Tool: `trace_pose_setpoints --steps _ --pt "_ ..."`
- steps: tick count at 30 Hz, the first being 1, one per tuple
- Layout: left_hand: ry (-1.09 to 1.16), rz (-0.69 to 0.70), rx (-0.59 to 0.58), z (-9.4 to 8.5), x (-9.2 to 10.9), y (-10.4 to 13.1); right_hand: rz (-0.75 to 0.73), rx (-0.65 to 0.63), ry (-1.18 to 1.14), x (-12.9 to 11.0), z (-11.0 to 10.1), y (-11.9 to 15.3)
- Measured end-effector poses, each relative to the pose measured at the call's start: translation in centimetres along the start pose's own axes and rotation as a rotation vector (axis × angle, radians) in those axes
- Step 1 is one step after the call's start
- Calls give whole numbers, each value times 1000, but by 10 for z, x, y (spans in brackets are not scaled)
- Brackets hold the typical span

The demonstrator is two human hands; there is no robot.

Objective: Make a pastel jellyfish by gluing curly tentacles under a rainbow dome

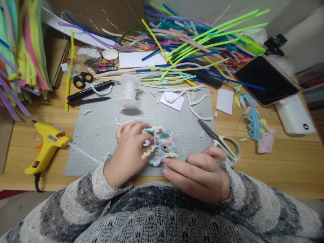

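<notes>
A small pastel craft piece [162, 145], curled from fuzzy pipe cleaners, lies near the front edge of the grey cutting mat [101, 114]. My left hand [131, 148] covers its left side, fingers curled over and gripping it. At its lower right corner, my right hand [199, 172] has thumb and index finger pressed together in a pinch. A speck of blue shows at those fingertips, but what they hold is too small to make out. Just beyond my right hand are scissors [220, 138] with pale handles, their blades on the mat.
A yellow glue gun [48, 145] rests at left, its glue stick reaching over the mat. Behind stand a spool of clear thread [129, 91] and black markers [91, 91]. Loose pipe cleaners [182, 40] pile along the back. A dark-screened tablet [268, 81] leans at right near finished pastel pieces [254, 123].
</notes>
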State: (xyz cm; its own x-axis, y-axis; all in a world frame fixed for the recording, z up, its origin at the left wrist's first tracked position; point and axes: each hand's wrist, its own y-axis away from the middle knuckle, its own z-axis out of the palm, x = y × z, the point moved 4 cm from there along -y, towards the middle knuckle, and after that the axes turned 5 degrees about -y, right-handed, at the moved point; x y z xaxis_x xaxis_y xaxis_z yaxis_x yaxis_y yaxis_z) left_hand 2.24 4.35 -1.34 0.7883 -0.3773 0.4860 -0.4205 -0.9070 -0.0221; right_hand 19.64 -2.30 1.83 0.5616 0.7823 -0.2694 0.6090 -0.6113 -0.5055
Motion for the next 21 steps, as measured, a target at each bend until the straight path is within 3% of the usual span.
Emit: trace_pose_setpoints --steps 3,10,16,21 --pt "2 -7 -10 0 0 0 -115 97 -4 0 -2 -6" --pt "0 -13 -22 0 0 -1 -277 46 -87 -2 5 -6" --pt "3 -24 -25 0 0 0 -211 9 -198 -4 11 -7" --pt "-2 -30 -29 0 0 0 -172 16 -138 -5 15 -4"
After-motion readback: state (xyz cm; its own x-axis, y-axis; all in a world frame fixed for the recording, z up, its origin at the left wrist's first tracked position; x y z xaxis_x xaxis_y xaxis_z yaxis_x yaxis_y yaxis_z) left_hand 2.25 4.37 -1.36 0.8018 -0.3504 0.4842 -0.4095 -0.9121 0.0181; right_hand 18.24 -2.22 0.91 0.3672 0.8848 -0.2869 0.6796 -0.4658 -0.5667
